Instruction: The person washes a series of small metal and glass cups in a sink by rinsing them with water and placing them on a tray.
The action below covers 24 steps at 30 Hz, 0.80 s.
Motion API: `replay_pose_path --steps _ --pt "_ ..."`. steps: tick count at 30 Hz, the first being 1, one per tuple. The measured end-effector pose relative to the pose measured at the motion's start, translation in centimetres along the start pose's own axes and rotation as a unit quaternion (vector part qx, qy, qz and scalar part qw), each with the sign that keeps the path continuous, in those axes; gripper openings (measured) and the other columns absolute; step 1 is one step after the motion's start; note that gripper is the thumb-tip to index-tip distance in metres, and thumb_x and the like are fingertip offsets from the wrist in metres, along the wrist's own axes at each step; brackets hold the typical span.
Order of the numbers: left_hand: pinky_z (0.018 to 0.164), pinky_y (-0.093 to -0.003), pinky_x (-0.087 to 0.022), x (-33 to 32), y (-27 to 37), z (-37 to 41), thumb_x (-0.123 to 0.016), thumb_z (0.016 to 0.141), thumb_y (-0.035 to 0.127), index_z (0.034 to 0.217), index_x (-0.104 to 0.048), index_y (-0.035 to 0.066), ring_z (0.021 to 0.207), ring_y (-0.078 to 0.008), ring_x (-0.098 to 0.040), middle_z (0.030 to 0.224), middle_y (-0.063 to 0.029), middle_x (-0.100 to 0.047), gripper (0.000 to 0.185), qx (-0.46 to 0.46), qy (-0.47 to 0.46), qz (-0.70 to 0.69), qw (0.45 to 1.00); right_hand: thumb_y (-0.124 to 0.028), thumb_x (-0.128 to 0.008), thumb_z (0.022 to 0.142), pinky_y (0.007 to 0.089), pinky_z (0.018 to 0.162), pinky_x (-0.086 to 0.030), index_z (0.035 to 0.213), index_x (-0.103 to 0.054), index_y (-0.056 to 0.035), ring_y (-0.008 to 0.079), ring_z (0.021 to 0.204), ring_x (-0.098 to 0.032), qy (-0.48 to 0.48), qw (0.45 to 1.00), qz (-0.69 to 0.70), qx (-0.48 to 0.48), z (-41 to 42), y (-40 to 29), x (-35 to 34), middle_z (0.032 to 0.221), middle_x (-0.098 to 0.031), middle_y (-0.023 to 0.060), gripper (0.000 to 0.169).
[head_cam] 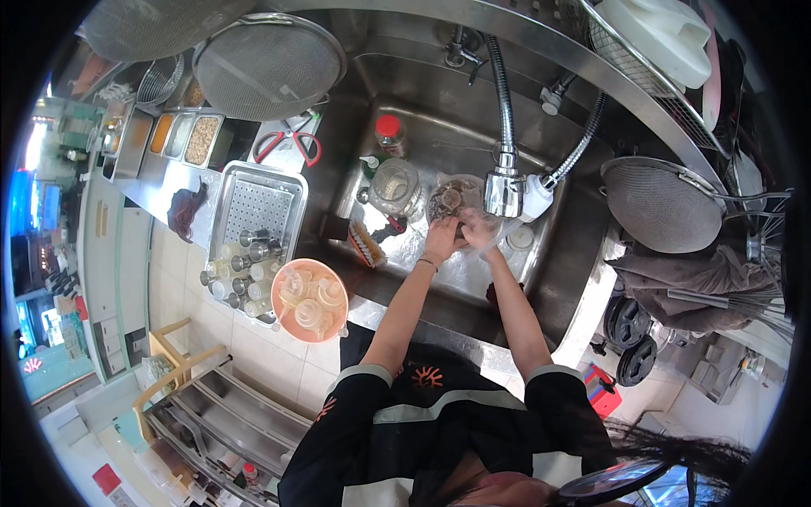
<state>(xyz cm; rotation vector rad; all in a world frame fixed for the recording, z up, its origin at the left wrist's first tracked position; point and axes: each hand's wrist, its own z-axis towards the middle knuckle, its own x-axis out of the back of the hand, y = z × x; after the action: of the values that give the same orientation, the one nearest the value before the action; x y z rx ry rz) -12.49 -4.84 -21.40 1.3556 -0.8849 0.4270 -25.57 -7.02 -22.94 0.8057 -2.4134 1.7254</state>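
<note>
Both hands are together in a stainless steel sink, beside a round clear vessel (448,193) with brownish contents. My left hand (443,239) has its fingers bent over a small dark item (460,231) at the vessel's near edge. My right hand (478,229) touches the same item from the other side and is partly blurred by water. The chrome spray head (504,195) and a white tap nozzle (537,198) hang just above. Left of the vessel stands a clear jar (394,186), with a red-lidded jar (389,133) behind it.
A scrub brush (365,243) lies in the sink's left part, a small round white-rimmed item (520,237) at the right. Left of the sink are a perforated tray (261,192) with cylindrical containers and a pink bucket (310,300) of plastic bottles. Mesh strainers (662,204) hang on the right.
</note>
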Motion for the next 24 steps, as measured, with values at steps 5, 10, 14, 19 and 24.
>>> replay_pose_path --steps 5,10,14,19,24 --pt "0.082 -0.0371 -0.033 -0.9 0.4 0.7 -0.064 0.060 0.019 0.094 -0.046 0.005 0.089 -0.0246 -0.050 0.091 -0.0111 -0.053 0.041 0.010 0.004 0.021 1.000 -0.008 -0.056 0.066 0.0358 0.078 -0.043 0.096 -0.053 -0.0058 0.0306 0.091 -0.052 0.045 0.951 -0.252 0.175 -1.6 2.0 -0.2 0.104 -0.049 0.0197 0.030" --pt "0.082 -0.0357 -0.032 -1.6 -0.6 0.4 -0.062 0.058 0.014 0.090 -0.046 0.007 0.089 -0.0237 -0.051 0.089 -0.0101 -0.053 0.037 0.017 0.001 0.039 0.999 -0.015 -0.054 0.067 0.0449 0.088 -0.033 0.094 -0.055 -0.0039 0.0415 0.099 -0.042 -0.005 0.937 -0.344 0.059 -2.1 -0.6 -1.0 0.116 -0.037 0.0211 0.030" --pt "0.080 -0.0374 -0.033 -1.2 -0.5 0.0 -0.060 0.059 0.013 0.092 -0.047 0.008 0.085 -0.0246 -0.051 0.087 -0.0091 -0.053 0.036 0.009 0.003 0.050 0.999 -0.014 -0.059 0.064 0.0407 0.078 -0.041 0.097 -0.055 -0.0091 0.0351 0.091 -0.051 0.008 0.921 -0.387 0.037 -2.4 -1.7 -1.2 0.119 -0.039 0.0200 0.033" --pt "0.080 -0.0373 -0.033 -1.1 -0.1 0.3 -0.063 0.059 0.017 0.093 -0.047 0.009 0.086 -0.0247 -0.051 0.087 -0.0084 -0.053 0.038 0.000 0.013 0.021 1.000 -0.015 -0.058 0.063 0.0403 0.074 -0.042 0.089 -0.054 -0.0057 0.0343 0.089 -0.051 -0.027 0.992 -0.122 -0.031 -1.5 -0.5 -0.1 0.103 -0.048 0.0213 0.028" --pt "0.080 -0.0356 -0.033 -0.9 -0.1 0.1 -0.065 0.058 0.020 0.090 -0.046 0.009 0.087 -0.0239 -0.051 0.088 -0.0085 -0.053 0.039 -0.001 0.022 0.043 0.999 -0.015 -0.056 0.063 0.0404 0.074 -0.042 0.087 -0.053 -0.0045 0.0342 0.086 -0.051 0.066 0.958 -0.271 0.066 -2.6 -0.7 -1.1 0.095 -0.050 0.0194 0.026"
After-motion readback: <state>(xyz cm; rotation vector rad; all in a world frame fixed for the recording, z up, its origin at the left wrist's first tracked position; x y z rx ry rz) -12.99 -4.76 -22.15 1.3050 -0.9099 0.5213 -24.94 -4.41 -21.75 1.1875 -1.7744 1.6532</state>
